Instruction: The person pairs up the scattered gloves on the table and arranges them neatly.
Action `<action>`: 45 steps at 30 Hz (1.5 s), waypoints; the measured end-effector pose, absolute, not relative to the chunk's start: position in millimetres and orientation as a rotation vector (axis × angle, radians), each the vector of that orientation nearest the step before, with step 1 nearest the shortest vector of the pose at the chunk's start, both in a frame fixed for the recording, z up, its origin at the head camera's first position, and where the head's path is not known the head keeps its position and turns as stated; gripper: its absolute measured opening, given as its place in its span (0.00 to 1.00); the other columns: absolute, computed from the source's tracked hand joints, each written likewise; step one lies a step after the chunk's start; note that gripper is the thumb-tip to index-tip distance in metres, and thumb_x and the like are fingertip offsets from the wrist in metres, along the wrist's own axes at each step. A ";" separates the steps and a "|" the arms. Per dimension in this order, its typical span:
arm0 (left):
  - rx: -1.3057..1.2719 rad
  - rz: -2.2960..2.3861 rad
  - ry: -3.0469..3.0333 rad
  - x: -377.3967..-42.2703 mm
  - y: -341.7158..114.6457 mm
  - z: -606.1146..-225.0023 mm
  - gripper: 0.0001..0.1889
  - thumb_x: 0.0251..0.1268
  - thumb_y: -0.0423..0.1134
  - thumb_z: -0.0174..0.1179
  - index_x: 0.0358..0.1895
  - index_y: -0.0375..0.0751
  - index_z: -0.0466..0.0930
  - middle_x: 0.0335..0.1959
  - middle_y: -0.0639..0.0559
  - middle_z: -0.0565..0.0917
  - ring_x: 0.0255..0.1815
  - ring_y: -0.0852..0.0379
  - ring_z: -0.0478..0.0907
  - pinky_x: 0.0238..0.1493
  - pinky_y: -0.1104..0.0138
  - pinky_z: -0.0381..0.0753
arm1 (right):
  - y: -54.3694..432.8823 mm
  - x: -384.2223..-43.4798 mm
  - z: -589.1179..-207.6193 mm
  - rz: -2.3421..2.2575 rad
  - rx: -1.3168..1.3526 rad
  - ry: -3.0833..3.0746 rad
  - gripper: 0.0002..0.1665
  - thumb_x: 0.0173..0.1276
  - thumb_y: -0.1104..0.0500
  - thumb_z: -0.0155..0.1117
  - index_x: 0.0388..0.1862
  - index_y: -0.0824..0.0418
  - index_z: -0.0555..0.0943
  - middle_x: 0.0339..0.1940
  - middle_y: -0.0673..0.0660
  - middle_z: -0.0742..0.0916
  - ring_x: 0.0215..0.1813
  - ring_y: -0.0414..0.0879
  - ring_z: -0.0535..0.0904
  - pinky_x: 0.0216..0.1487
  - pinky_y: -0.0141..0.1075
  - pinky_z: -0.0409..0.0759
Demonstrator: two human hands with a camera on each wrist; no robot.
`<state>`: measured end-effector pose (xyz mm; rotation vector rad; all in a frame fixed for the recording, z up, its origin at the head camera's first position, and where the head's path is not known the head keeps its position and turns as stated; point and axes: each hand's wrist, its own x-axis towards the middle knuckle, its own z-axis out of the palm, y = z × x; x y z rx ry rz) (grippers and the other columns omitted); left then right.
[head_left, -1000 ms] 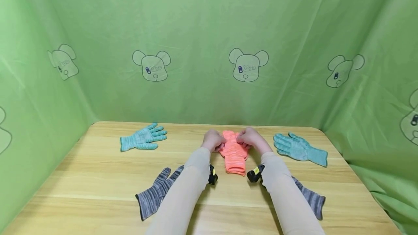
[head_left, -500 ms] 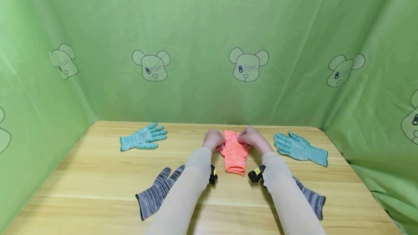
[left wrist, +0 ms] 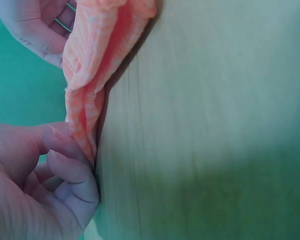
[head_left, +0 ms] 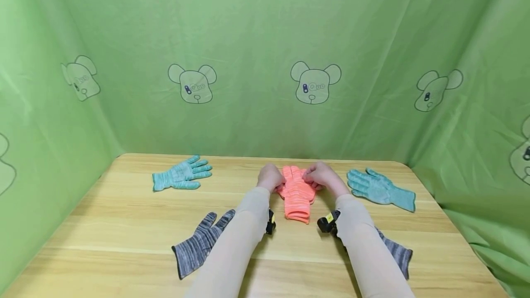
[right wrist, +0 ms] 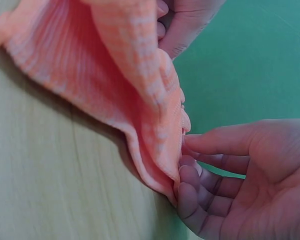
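Coral-striped knit gloves [head_left: 297,192] lie at the far middle of the table, cuff toward me. Two layers show at the cuff, as if one glove lies on another. My left hand [head_left: 271,177] is at their left edge; in the left wrist view its thumb and curled fingers pinch the knit fabric [left wrist: 82,112]. On the opposite edge, my right hand [head_left: 325,177] pinches the fabric [right wrist: 155,130] between thumb and fingertips, as the right wrist view shows. Several glove fingers point to the back between both hands.
Teal gloves lie at the back left [head_left: 182,174] and back right [head_left: 381,188]. A grey striped glove [head_left: 200,243] is beside my left forearm, and another grey glove [head_left: 396,252] is partly under my right forearm. Green cloth [head_left: 256,118] surrounds the wooden table [head_left: 124,224].
My right hand has shifted slightly to the right. The coral glove's fingers are more spread and distinct than before. My left hand is nearly where it was.
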<state>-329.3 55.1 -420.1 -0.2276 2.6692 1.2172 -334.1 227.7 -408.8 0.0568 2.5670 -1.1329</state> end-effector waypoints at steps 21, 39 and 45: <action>-0.199 1.768 2.211 -317.6 39.3 -421.2 0.04 0.63 0.31 0.61 0.34 0.31 0.82 0.11 0.54 0.74 0.11 0.64 0.70 0.13 0.74 0.73 | 245.3 -325.7 -397.5 -1.240 -0.021 2.530 0.18 0.68 0.65 0.58 0.54 0.74 0.76 0.32 0.59 0.86 0.30 0.43 0.81 0.34 0.37 0.84; -0.055 1.836 1.966 -299.1 29.4 -417.3 0.09 0.64 0.31 0.59 0.44 0.27 0.79 0.20 0.50 0.78 0.15 0.61 0.72 0.18 0.73 0.77 | 243.6 -329.5 -403.2 -1.175 0.048 2.630 0.14 0.68 0.61 0.59 0.47 0.71 0.78 0.31 0.56 0.84 0.30 0.42 0.79 0.34 0.36 0.83; -0.081 1.813 1.965 -294.9 24.7 -417.3 0.08 0.63 0.30 0.60 0.42 0.27 0.80 0.22 0.48 0.80 0.17 0.59 0.76 0.22 0.71 0.82 | 241.6 -334.5 -407.3 -1.080 0.087 2.662 0.08 0.64 0.60 0.63 0.32 0.66 0.79 0.18 0.49 0.78 0.21 0.39 0.72 0.25 0.29 0.75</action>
